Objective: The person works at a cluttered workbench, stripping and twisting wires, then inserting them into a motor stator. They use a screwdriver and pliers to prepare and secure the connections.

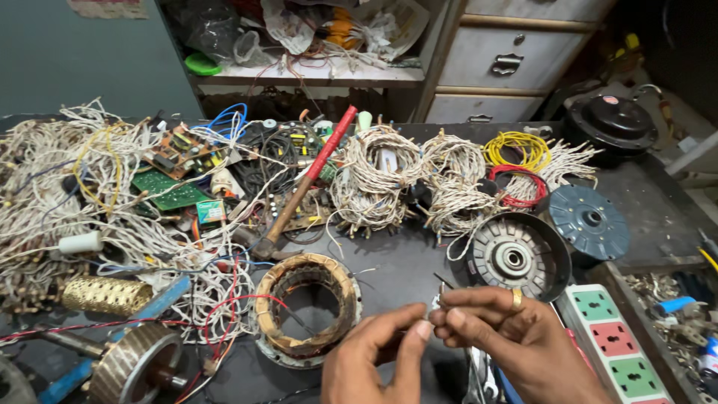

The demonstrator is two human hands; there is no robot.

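Left hand point(378, 352): low in the middle of the view, thumb and forefinger pinched on a small pale wire end point(434, 303)
Right hand point(508, 337): meets the left from the right, fingertips closed on the same wire end; a gold ring point(517, 299) sits on one finger
Wire end: held between both hands above the desk point(404, 254), just right of the stator; a thin dark lead rises from the pinch
Stator point(307, 307): ring of brown copper winding, flat on the desk just left of the hands, a red wire looped across it
Motor housing point(517, 256): round, ribbed, open side up, just behind the right hand
Blue cover plate point(588, 221): right of the housing, lying flat
Hammer point(303, 187): red-wrapped wooden handle, slanted across the wire coils behind the stator
Power strip point(613, 344): green and red sockets, at the right hand's outer side
Circuit boards point(176, 172): far left, among tangled white wires
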